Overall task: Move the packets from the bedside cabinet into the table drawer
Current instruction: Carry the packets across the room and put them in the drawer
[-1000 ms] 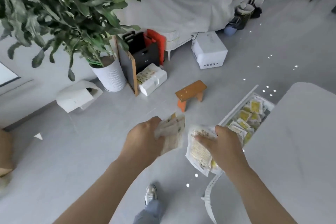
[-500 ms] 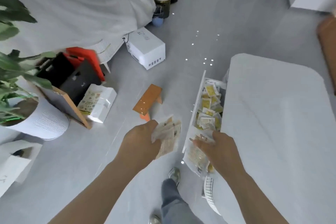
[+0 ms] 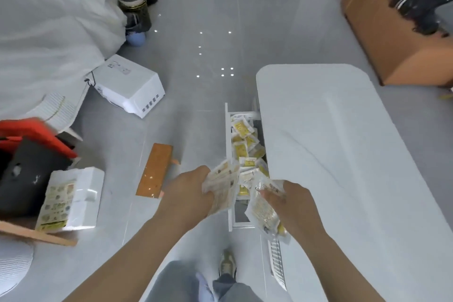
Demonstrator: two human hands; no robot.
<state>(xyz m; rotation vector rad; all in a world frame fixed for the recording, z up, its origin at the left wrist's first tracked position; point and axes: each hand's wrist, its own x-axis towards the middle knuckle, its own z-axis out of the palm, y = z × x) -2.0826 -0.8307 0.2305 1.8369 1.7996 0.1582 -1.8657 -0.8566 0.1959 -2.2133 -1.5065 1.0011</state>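
Observation:
My left hand [image 3: 190, 192] grips a fanned bundle of pale packets [image 3: 224, 185] just left of the open table drawer [image 3: 228, 154]. My right hand [image 3: 293, 203] holds another bunch of clear packets with yellow print [image 3: 261, 211] over the near end of the drawer. Several yellow and white packets [image 3: 244, 144] lie inside the drawer, which sticks out from the left side of the white table [image 3: 343, 154]. The bedside cabinet is not in view.
A small orange stool [image 3: 155, 170] stands on the grey floor left of the drawer. A white appliance [image 3: 128, 86], a white foam box [image 3: 71, 200], black and red bags [image 3: 31, 152] and a white draped sheet [image 3: 46, 27] lie further left. A brown cabinet [image 3: 397, 39] stands far right.
The view has swung right and come closer to the table. Both hands, holding their packets, now sit beside and over the near end of the drawer. The plant has left the view.

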